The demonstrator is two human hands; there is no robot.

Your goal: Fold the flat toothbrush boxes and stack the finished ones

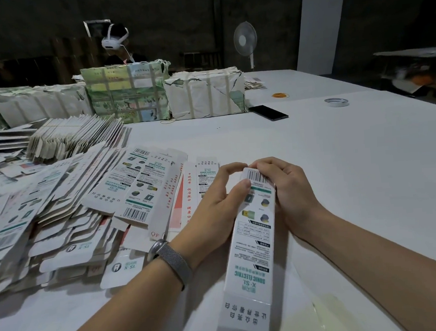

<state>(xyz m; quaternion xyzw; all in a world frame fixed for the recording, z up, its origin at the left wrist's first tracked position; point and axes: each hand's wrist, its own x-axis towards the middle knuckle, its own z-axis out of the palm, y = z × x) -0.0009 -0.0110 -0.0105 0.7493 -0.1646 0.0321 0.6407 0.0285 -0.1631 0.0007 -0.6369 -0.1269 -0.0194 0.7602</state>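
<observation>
Toothbrush box lies lengthwise away from the person, its near end low by the body and its far, barcoded end up between both hands; the long axis runs near to far, tilted slightly right at the top. The left hand curls round the box's left edge, thumb on the barcode panel; the right hand grips the right edge, its fingers pinching the far end flap, so both hands grasp the box. Judging by this, the far flap is next to be tucked, and it sits right at the fingertips. Left of the hands, flat boxes spread in a loose heap on the white counter; further off stand bound bundles.
</observation>
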